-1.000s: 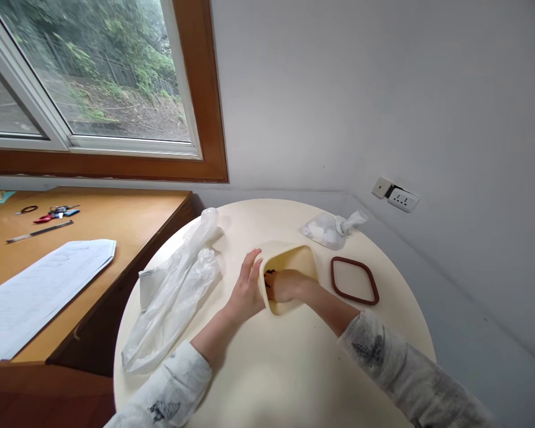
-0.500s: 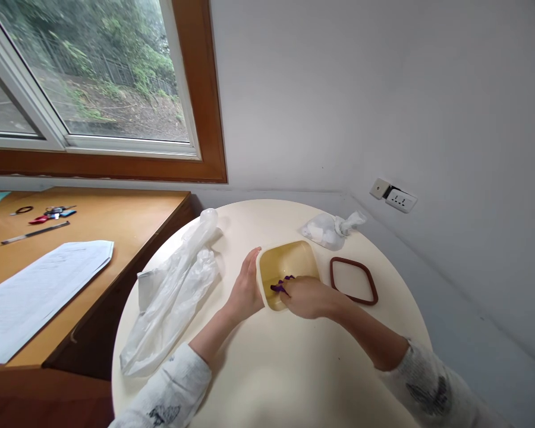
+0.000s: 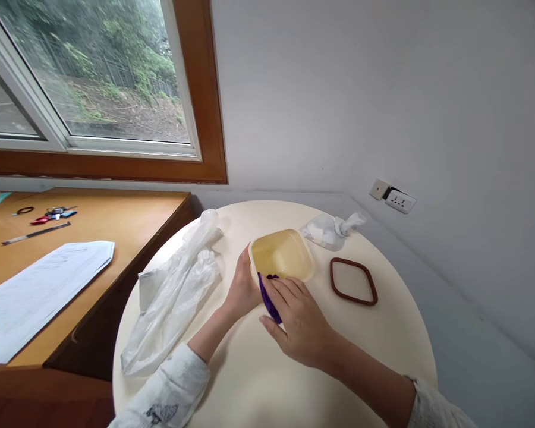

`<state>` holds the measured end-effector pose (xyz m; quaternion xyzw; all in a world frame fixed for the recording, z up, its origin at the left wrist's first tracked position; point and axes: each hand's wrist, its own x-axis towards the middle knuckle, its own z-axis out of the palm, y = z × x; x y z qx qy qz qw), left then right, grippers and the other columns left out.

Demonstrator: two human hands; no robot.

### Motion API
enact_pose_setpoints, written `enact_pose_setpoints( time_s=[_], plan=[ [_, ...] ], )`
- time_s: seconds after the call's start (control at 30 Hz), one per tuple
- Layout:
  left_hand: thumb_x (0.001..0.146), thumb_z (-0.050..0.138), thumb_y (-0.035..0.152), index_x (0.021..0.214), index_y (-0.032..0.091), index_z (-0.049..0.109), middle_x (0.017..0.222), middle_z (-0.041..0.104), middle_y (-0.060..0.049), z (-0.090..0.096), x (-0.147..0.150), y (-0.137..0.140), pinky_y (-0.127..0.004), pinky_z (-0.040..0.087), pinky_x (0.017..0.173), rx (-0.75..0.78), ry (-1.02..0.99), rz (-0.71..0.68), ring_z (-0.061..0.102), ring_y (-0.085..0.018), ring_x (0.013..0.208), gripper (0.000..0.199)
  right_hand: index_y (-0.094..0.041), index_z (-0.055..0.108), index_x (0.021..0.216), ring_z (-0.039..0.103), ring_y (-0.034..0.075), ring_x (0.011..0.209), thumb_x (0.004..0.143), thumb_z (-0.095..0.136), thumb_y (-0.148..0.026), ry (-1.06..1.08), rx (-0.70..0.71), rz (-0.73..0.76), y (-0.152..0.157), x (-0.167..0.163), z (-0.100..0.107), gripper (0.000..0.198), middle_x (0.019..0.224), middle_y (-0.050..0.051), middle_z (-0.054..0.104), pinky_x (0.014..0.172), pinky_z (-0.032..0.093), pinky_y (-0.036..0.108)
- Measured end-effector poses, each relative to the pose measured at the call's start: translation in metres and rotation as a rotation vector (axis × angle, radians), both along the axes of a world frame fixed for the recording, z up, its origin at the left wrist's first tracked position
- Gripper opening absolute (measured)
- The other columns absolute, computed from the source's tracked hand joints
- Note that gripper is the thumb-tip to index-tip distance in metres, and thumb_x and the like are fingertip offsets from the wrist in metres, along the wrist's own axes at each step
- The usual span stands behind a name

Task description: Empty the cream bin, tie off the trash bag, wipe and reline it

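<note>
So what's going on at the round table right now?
A person's left hand steadies an open, pale yellow container from its left side. The right hand holds a purple cloth at the container's near edge. A brown ring lies on the round table to the right, a knotted bag sits behind it, and a crumpled plastic bag lies to the left.

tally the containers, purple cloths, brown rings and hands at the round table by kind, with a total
Containers: 1, pale yellow container
Cloths: 1, purple cloth
Rings: 1, brown ring
Hands: 2, left hand and right hand
Total: 5
</note>
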<state>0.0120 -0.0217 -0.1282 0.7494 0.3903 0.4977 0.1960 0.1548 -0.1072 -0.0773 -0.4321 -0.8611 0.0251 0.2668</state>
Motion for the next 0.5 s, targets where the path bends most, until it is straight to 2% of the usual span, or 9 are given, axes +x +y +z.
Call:
enact_pose_setpoints(
  time_s=[0.1, 0.17, 0.3, 0.4, 0.5],
  plan=[
    [0.071, 0.065, 0.028, 0.14, 0.029, 0.01, 0.136, 0.034, -0.012, -0.001, -0.002, 0.001, -0.051, 0.036, 0.099, -0.029, -0.028, -0.036, 0.038, -0.031, 0.123, 0.088, -0.011, 0.03, 0.138, 0.038, 0.028, 0.12, 0.086, 0.042, -0.045, 0.013, 0.052, 0.014, 0.0, 0.0, -0.004, 0.064, 0.13, 0.013, 0.048, 0.105, 0.021, 0.047],
    [0.071, 0.065, 0.027, 0.14, 0.029, 0.011, 0.135, 0.036, -0.012, -0.001, -0.003, 0.001, -0.051, 0.036, 0.099, -0.049, -0.052, -0.057, 0.039, -0.032, 0.122, 0.088, -0.013, 0.032, 0.137, 0.041, 0.025, 0.118, 0.089, 0.037, -0.037, 0.044, 0.087, 0.01, 0.002, -0.001, -0.005, 0.054, 0.128, 0.01, 0.051, 0.104, 0.021, 0.046],
    [0.067, 0.068, 0.026, 0.141, 0.029, 0.009, 0.137, 0.035, -0.011, 0.002, -0.004, 0.001, -0.051, 0.034, 0.101, -0.091, -0.057, -0.077, 0.038, -0.032, 0.123, 0.094, -0.017, 0.046, 0.128, 0.052, 0.019, 0.102, 0.09, 0.034, -0.018, 0.112, 0.247, -0.013, 0.013, 0.002, -0.015, 0.04, 0.112, 0.007, 0.062, 0.094, 0.031, 0.037],
    [0.056, 0.077, 0.028, 0.141, 0.028, 0.009, 0.139, 0.032, -0.012, 0.006, -0.005, 0.001, -0.051, 0.033, 0.102, -0.109, -0.04, -0.083, 0.034, -0.033, 0.126, 0.108, -0.017, 0.055, 0.116, 0.056, 0.016, 0.088, 0.088, 0.041, -0.015, 0.096, 0.349, -0.046, 0.025, 0.014, -0.023, 0.031, 0.096, 0.005, 0.067, 0.086, 0.034, 0.033],
    [0.052, 0.08, 0.029, 0.141, 0.027, 0.009, 0.137, 0.035, -0.012, 0.011, -0.009, 0.002, -0.051, 0.034, 0.101, -0.175, -0.04, -0.111, 0.035, -0.033, 0.126, 0.114, -0.018, 0.057, 0.108, 0.057, 0.014, 0.084, 0.088, 0.042, -0.014, 0.049, 0.373, -0.059, 0.034, 0.032, -0.025, 0.025, 0.086, 0.004, 0.067, 0.086, 0.033, 0.033]
  ],
)
